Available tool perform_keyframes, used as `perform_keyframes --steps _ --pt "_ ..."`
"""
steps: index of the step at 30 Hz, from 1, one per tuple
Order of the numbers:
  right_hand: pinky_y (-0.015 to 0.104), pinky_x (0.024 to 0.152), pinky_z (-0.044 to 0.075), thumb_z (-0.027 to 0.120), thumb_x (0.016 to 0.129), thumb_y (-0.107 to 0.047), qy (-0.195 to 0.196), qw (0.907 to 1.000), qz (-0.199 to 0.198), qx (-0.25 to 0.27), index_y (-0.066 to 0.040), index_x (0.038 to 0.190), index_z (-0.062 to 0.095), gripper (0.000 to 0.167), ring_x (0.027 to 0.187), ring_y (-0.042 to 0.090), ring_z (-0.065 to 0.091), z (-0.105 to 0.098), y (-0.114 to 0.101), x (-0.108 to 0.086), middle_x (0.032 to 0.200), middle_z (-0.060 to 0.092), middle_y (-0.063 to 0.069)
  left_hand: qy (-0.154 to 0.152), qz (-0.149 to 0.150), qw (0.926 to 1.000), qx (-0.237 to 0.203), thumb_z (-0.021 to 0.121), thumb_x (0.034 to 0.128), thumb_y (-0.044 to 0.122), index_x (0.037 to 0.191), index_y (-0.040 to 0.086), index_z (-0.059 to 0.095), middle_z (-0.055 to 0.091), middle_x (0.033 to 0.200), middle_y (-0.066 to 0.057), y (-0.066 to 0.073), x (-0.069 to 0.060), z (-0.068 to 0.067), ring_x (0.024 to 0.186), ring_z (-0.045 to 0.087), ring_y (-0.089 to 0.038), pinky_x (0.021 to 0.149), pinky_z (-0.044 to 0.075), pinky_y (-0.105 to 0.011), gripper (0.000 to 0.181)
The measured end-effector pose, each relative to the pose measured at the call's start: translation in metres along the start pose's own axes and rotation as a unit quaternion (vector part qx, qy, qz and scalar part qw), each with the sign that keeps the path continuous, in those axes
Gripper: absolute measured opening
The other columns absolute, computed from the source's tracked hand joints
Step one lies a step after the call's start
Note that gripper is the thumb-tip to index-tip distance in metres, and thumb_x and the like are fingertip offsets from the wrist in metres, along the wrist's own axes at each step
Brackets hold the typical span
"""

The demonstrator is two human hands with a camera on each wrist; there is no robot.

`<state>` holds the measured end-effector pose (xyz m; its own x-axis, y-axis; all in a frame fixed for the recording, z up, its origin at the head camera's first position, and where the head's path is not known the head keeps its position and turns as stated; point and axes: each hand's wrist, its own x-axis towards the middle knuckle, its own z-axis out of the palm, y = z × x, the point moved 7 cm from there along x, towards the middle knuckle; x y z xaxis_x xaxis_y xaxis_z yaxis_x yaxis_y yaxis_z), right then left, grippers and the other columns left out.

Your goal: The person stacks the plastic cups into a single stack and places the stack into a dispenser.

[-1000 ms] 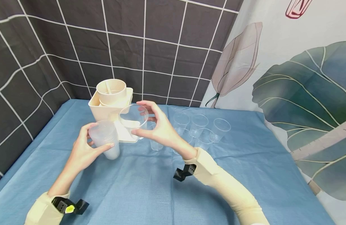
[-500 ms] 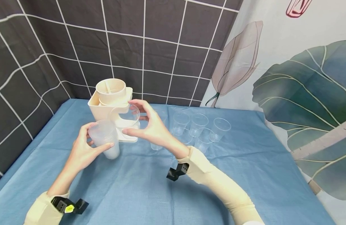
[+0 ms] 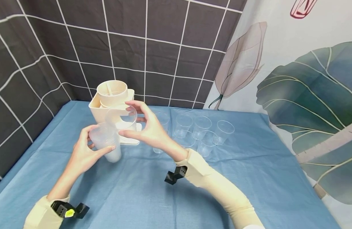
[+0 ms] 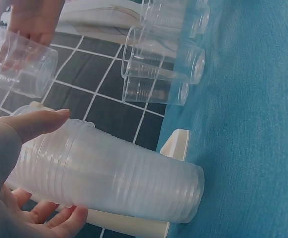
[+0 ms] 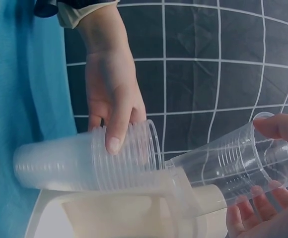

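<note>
My left hand (image 3: pixel 85 152) grips a stack of nested clear plastic cups (image 3: pixel 109 143) standing on the cloth, thumb on one side and fingers on the other in the left wrist view. My right hand (image 3: pixel 148 127) holds a single clear cup (image 5: pixel 228 158) near its rim, just right of the stack's top and in front of a cream-coloured holder (image 3: pixel 100 111). In the right wrist view the single cup's base is beside the stack's rims; whether they touch I cannot tell.
Several clear cups (image 3: pixel 203 124) stand in a group on the blue cloth (image 3: pixel 136 190), right of my right hand. A round cream cup (image 3: pixel 112 95) sits on top of the holder. Dark gridded fabric (image 3: pixel 164 57) hangs behind.
My right hand has moved left with the single cup, closer to the stack. My left hand and the stack have stayed in place.
</note>
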<state>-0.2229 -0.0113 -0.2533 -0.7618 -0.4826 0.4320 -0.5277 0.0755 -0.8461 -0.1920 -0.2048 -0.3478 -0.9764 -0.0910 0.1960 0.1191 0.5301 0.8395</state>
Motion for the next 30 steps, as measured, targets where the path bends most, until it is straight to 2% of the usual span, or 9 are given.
perform_keyframes --steps 4,11,14,22,30 --pt "0.023 0.097 0.048 0.077 0.075 -0.006 -0.005 0.9999 -0.008 0.006 -0.01 0.138 0.042 0.072 0.121 0.017 0.048 0.003 -0.002 0.002 0.134 0.05 0.013 0.0 -0.001 1.0 0.001 0.081 0.0772 0.024 0.144 0.002 0.024 0.037 0.139 -0.025 0.0 0.0 -0.001 0.121 0.04 -0.042 0.097 0.037 -0.07 0.091" --pt "0.024 0.098 0.048 0.078 0.075 -0.005 0.0 0.9998 -0.019 0.01 -0.009 0.139 0.042 0.074 0.123 0.01 0.047 0.006 -0.007 0.004 0.135 0.049 0.012 -0.001 0.001 1.0 0.002 0.081 0.0772 0.024 0.145 0.002 0.024 0.037 0.139 -0.025 -0.001 0.0 0.0 0.122 0.039 -0.042 0.097 0.037 -0.07 0.091" --pt "0.022 0.098 0.048 0.078 0.075 -0.005 0.0 0.9996 -0.025 0.009 -0.01 0.14 0.041 0.074 0.125 0.009 0.046 0.007 -0.009 0.006 0.137 0.048 0.011 -0.004 -0.001 1.0 0.002 0.081 0.0774 0.025 0.145 0.002 0.023 0.036 0.14 -0.026 -0.002 0.0 0.0 0.123 0.038 -0.043 0.097 0.036 -0.071 0.091" --pt "0.025 0.1 0.048 0.078 0.075 -0.005 -0.005 0.9995 -0.028 0.009 -0.011 0.141 0.04 0.076 0.126 0.01 0.046 0.016 -0.013 0.01 0.138 0.048 0.011 -0.006 -0.004 1.0 0.006 0.08 0.0777 0.027 0.145 0.002 0.022 0.035 0.141 -0.027 -0.003 0.0 0.0 0.124 0.038 -0.044 0.096 0.036 -0.071 0.093" --pt "0.022 0.103 0.046 0.077 0.074 0.001 -0.013 0.9985 -0.033 0.041 -0.007 0.141 0.04 0.078 0.128 0.018 0.047 0.024 -0.014 0.013 0.137 0.048 0.016 -0.007 -0.003 0.9999 0.008 0.08 0.0776 0.027 0.146 0.002 0.021 0.036 0.139 -0.027 -0.004 0.001 0.0 0.123 0.039 -0.044 0.097 0.037 -0.069 0.094"
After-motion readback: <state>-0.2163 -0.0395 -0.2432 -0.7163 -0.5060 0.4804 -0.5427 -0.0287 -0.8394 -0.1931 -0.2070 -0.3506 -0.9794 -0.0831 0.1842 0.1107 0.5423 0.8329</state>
